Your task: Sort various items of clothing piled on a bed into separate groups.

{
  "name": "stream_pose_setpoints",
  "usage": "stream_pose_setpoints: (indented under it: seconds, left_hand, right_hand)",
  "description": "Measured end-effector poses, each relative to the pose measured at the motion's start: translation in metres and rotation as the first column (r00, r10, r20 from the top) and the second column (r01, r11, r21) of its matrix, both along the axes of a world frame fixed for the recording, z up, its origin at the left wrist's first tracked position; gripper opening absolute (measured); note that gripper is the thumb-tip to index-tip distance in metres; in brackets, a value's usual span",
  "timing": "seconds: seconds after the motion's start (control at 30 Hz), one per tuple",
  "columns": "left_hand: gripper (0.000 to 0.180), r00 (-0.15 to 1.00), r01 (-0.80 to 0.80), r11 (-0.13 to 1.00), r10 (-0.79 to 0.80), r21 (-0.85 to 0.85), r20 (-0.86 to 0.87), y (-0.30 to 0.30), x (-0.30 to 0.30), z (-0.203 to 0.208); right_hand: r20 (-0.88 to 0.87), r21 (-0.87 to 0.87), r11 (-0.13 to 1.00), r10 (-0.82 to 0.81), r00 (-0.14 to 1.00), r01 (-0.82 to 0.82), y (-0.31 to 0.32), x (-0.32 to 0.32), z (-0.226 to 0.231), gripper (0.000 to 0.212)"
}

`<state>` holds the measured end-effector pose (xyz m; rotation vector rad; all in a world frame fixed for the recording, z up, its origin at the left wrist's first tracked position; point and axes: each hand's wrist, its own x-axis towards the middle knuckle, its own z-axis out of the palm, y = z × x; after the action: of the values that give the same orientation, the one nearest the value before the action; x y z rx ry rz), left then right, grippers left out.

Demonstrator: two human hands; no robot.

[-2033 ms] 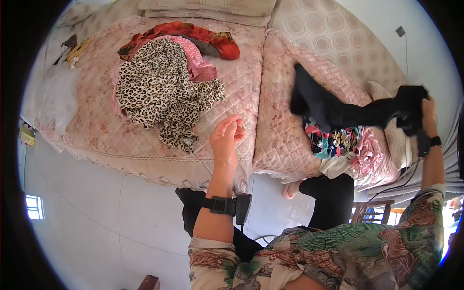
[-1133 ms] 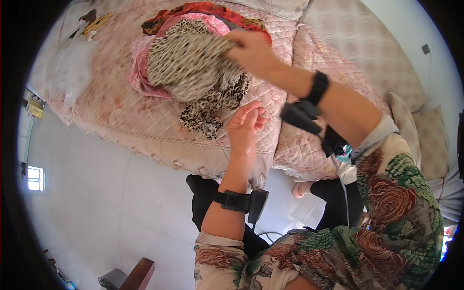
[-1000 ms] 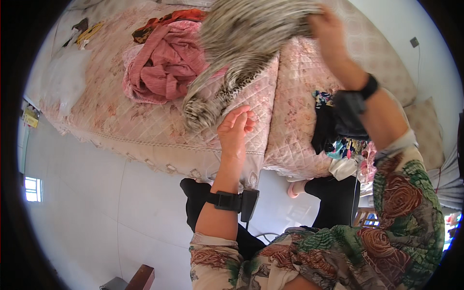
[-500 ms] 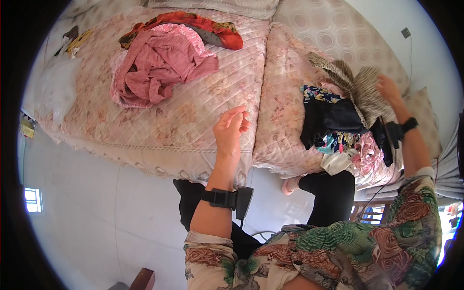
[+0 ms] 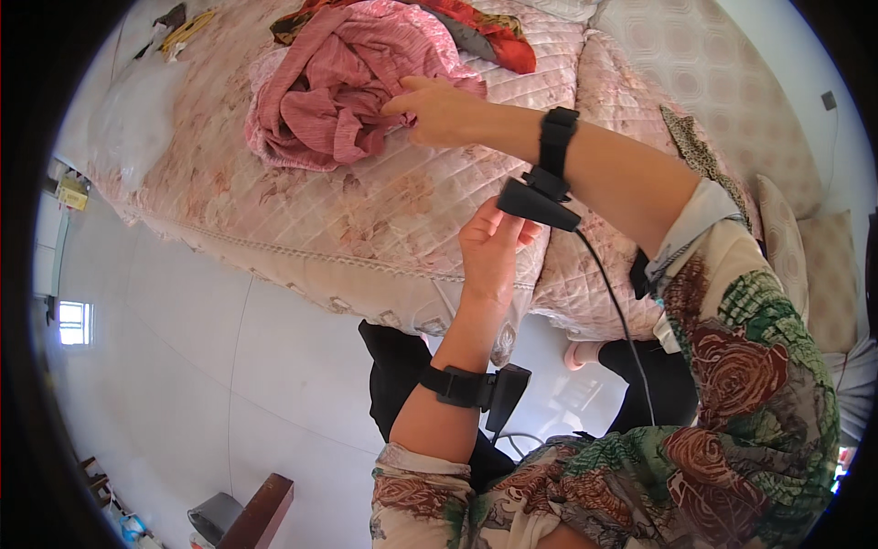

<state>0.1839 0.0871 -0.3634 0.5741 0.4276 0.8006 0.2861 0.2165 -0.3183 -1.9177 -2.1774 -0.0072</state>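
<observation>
Pink cloth (image 5: 334, 91) — left of, touching half-curled right hand (image 5: 441, 112), grip unclear — left hand (image 5: 488, 256) loosely open

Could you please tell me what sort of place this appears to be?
Probably a room in a home, perhaps a living room: a quilted floral cover lies over what looks like a broad sofa, cushions sit at the right, and a rumpled pink garment rests on the cover.

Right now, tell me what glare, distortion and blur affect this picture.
Head view: fisheye distortion bows the bed's front edge, and the picture's rim falls to black; head view: whitish glare streaks the glossy floor between the legs; head view: the pink garment shows no strong motion blur, its folds reading clearly.
</observation>
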Motion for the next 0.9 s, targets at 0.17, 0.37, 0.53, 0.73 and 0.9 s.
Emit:
stream_pose_setpoints:
  seconds: [0.17,0.37,0.53,0.73,0.9]
  left_hand:
    - [0.012,0.999,-0.019,1.000,0.020,-0.006,0.035,0.001,-0.001,0.001]
    - [0.018,0.999,0.011,0.999,-0.009,0.050,-0.053,0.007,-0.015,0.004]
    - [0.019,0.994,0.050,0.998,-0.046,0.041,-0.099,-0.001,-0.003,0.002]
    - [0.018,0.983,0.147,0.987,-0.139,0.066,-0.123,-0.009,-0.002,0.008]
    - [0.017,0.981,0.158,0.986,-0.150,0.061,-0.122,-0.010,0.005,0.010]
  right_hand:
    - [-0.420,-0.247,0.954,-0.262,0.869,0.168,0.009,0.005,0.023,0.033]
    - [-0.699,0.135,0.973,-0.040,0.714,0.186,-0.067,0.037,0.089,0.028]
    - [-0.680,0.246,0.792,-0.270,0.682,0.559,-0.208,0.139,0.191,0.030]
    - [-0.405,0.660,0.245,-0.680,0.611,0.710,-0.389,0.281,0.251,0.021]
    - [0.263,-0.101,0.544,-0.793,0.550,0.833,-0.419,0.295,0.187,0.026]
